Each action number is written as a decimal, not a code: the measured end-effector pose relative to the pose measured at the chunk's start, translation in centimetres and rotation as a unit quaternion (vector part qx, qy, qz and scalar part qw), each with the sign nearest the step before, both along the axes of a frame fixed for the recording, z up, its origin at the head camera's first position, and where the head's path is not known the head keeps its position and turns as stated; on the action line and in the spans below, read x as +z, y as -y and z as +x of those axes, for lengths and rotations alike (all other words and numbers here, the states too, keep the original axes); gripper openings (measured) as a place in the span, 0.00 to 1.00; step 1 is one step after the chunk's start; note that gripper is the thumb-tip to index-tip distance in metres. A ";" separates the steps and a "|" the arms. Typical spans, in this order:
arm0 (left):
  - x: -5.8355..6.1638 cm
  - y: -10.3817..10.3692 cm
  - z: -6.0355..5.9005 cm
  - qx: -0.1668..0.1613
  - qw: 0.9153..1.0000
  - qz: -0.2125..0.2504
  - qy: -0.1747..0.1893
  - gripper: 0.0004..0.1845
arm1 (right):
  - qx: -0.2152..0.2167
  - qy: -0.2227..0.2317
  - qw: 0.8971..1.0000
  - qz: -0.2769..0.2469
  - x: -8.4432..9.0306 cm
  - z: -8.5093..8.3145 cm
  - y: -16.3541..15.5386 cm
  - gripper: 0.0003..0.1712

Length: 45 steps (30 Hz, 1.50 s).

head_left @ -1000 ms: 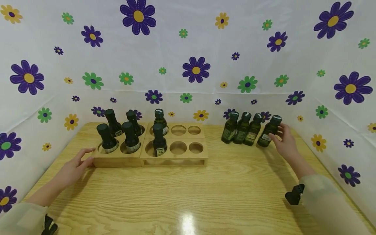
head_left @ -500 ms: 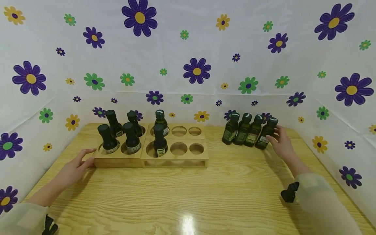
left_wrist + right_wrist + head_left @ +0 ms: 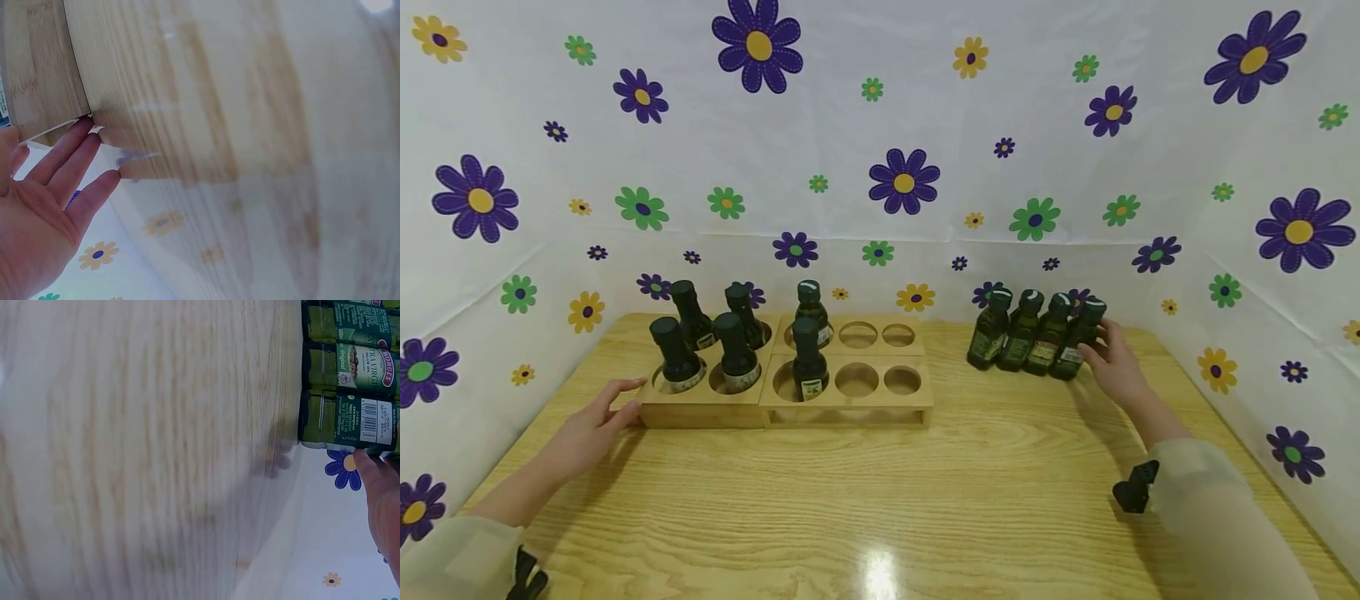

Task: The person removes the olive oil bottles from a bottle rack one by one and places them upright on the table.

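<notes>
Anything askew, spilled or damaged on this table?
No spill or damage shows. The four bottles in the left wooden rack lean in different directions instead of standing straight, for example the front-left bottle. The loose bottles by the right hand stand in a tidy row, and the nearest bottle looks upright.

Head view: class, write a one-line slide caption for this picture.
Left hand rests against the wooden rack holding six bottles; right hand touches the end bottle of four standing loose.
</notes>
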<state>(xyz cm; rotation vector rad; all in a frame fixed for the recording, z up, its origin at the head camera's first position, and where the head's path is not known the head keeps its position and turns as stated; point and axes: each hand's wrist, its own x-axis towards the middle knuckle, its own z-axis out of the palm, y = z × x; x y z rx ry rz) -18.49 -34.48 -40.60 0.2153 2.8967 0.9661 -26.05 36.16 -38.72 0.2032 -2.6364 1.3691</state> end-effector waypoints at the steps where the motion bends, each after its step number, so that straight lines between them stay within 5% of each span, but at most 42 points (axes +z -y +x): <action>1: 0.0 0.0 0.0 0.001 1.000 0.000 0.001 0.28 | 0.001 0.000 1.000 -0.001 0.0 0.0 0.0 0.36; 19: 0.0 0.4 0.5 0.006 1.000 0.001 0.003 0.29 | 0.010 -0.091 0.996 0.005 1.3 2.7 -0.3 0.34; 27: -0.2 0.6 0.3 0.005 1.000 0.000 0.001 0.29 | 0.014 -0.157 0.988 -0.001 2.1 3.8 2.3 0.32; 45: 0.0 0.1 0.0 0.002 1.000 0.000 -0.002 0.29 | 0.170 -0.129 0.977 -0.022 2.1 3.1 13.2 0.32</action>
